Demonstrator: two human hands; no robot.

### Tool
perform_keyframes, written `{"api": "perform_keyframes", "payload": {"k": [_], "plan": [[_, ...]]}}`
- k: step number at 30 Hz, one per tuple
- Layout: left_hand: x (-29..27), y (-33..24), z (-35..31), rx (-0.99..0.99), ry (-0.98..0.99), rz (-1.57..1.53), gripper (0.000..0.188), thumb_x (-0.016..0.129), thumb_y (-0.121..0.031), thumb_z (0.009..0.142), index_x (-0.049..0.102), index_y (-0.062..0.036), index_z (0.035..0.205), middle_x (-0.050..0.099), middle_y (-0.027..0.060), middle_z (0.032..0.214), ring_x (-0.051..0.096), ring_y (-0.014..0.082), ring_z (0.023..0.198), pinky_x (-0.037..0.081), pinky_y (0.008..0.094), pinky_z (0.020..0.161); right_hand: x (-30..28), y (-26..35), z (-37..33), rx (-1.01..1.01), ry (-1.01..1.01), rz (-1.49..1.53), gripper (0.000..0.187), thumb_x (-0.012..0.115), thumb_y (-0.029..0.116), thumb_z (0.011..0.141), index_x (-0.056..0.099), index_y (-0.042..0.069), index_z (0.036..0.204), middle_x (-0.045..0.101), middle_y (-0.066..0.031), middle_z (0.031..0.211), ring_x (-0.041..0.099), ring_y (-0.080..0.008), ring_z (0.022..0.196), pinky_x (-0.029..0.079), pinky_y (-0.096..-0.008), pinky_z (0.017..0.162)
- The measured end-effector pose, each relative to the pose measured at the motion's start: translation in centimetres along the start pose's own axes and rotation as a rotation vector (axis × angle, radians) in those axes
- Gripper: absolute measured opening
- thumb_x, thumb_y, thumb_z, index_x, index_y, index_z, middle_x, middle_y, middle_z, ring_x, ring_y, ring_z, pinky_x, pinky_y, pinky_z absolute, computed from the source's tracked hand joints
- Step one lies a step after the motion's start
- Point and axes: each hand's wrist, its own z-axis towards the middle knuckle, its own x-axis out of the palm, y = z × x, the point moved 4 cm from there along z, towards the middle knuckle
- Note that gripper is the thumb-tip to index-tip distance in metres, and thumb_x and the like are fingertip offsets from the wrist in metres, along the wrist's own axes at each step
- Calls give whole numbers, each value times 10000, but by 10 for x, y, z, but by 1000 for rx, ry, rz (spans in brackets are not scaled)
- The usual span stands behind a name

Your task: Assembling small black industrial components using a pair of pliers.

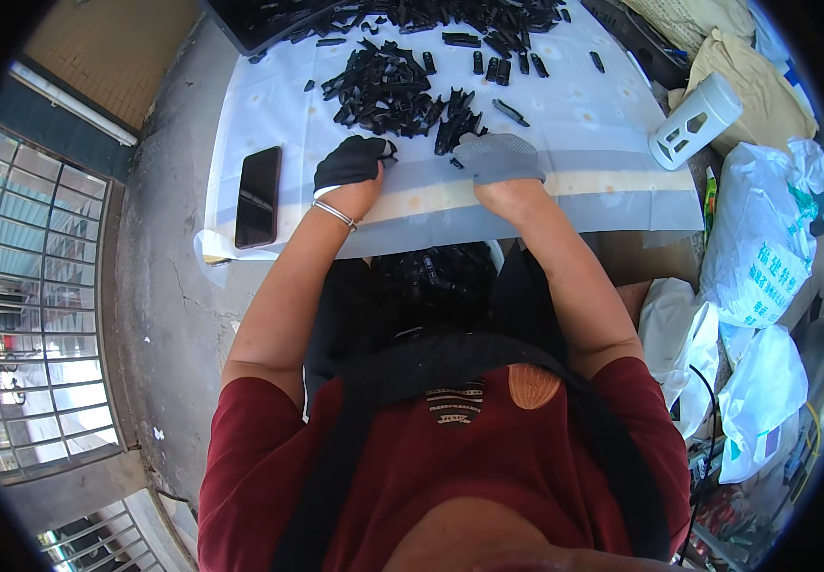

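Observation:
My left hand (351,164), in a black glove, is closed in a fist near the front edge of the table. Whatever its fingers may hold is lost against the dark glove. To its right, my right hand (500,160) wears a grey glove, its fingers curled in toward a small cluster of black plastic pieces (458,119). A tiny dark bit shows by its fingertips, but I cannot tell if it is gripped. Beyond my left hand lies a heap of black plastic pieces (383,91). One long black piece (510,112) lies beyond my right hand.
A phone (257,198) lies on the left of the cloth-covered table (603,181). A white cylinder with cut-outs (696,122) stands at the right edge. More black pieces (436,276) are in a container below the table edge. Plastic bags (760,238) crowd the right.

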Motion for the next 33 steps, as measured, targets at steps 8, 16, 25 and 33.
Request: {"api": "perform_keyframes", "payload": {"k": [8,16,25,33], "plan": [[-8,7,-19,-8,-47,-159,284,568,-215,765,582,-84,1015,596,147,949,573,302,866,461,370,754,4,-30,-15,-118,-339,23,331,490,35,738,591,110,1044,584,-140,1009,552,-310,916,444,-404,801],[-14,5,-23,44,40,-31,262,551,-194,764,587,-64,988,592,146,933,565,303,856,454,377,753,-5,-5,-17,-79,-100,12,263,530,133,761,600,105,1013,588,-138,993,550,-302,911,442,-404,797],[-2,16,-25,44,-22,40,226,502,-135,763,616,-74,948,595,143,939,575,293,855,462,367,762,4,-31,-35,-103,-281,17,263,498,131,750,590,95,993,602,-129,904,561,-305,849,452,-426,719],[-11,14,-32,13,-38,-34,245,483,-109,746,628,-81,940,601,147,945,584,301,845,466,360,771,2,-17,-22,-153,-261,-28,223,519,154,777,612,104,974,587,-136,930,553,-304,867,439,-413,746]]}}
